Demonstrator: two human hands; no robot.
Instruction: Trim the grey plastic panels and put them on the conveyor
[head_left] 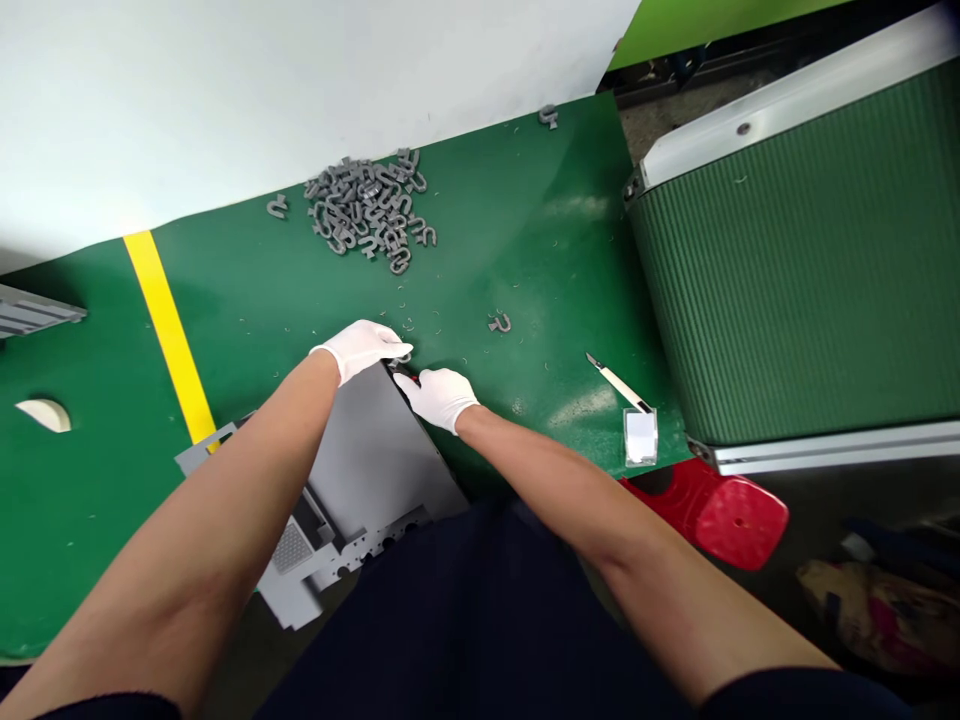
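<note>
Gripping the far corner of a grey plastic panel (367, 460) at the near table edge, the left hand (364, 346) steadies it while the right hand (440, 396) pinches a small red-and-black tool (406, 377) against that corner. A pile of grey clips (367, 208) lies farther back, and a utility knife (619, 384) to the right.

Gloved hands (405, 375) at grey panel's (367, 460) far corner
</note>
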